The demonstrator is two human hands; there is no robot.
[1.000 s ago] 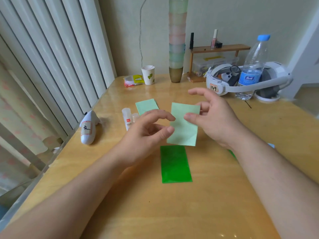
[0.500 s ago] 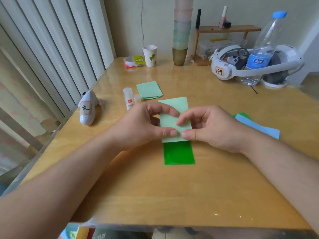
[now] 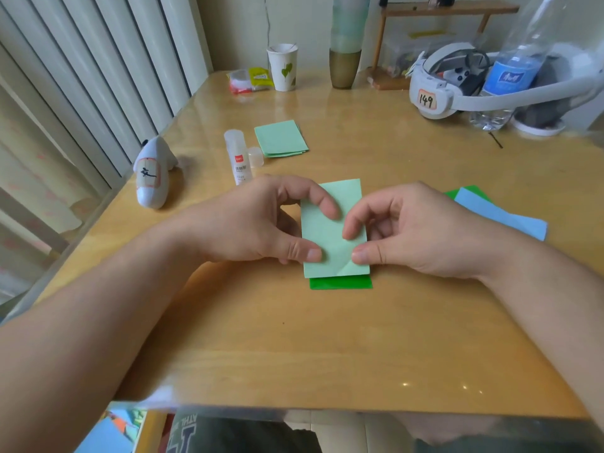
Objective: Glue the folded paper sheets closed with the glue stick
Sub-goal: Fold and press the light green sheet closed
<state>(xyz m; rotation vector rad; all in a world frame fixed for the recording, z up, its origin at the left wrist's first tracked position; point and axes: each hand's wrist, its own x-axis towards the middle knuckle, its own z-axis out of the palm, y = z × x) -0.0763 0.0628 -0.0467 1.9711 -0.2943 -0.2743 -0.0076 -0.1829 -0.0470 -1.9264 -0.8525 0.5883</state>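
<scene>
You get soft daylight from the blinds (image 3: 98,93) on your left; the table (image 3: 327,338) shows glare streaks and small bright spots. Edges bow from the wide lens, and the near rim is blurred.

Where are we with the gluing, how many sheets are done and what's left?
Possibly done: a small pile of light green sheets beside the glue stick, glue not visible. In hand: left hand and right hand pinch a light green folded sheet over a dark green sheet. Left: blue and green sheets.
</scene>
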